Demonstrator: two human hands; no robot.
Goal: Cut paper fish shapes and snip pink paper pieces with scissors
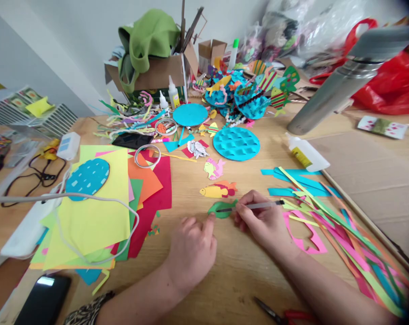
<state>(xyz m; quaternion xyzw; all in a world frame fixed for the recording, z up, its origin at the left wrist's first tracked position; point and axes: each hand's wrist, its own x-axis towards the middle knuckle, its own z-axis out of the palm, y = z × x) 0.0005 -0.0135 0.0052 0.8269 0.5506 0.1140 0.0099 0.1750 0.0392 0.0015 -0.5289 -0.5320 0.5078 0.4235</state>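
Observation:
A small green paper cutout (221, 209) lies flat on the table between my hands. My left hand (193, 248) presses the cutout's lower left edge with a stretched index finger, its other fingers curled. Pinched in my right hand (260, 221) is a slim pen (263, 205), its dark tip touching the green paper. Just beyond lie a yellow and red paper fish (216, 190) and a pink and pale green paper fish (214, 169).
Coloured paper sheets (99, 216) are stacked at left under a white cable. Paper strips (346, 234) and a glue bottle (308, 153) lie at right. Scissors (285, 317) rest at the near edge. A steel flask (336, 85) and blue textured discs (236, 143) stand farther back.

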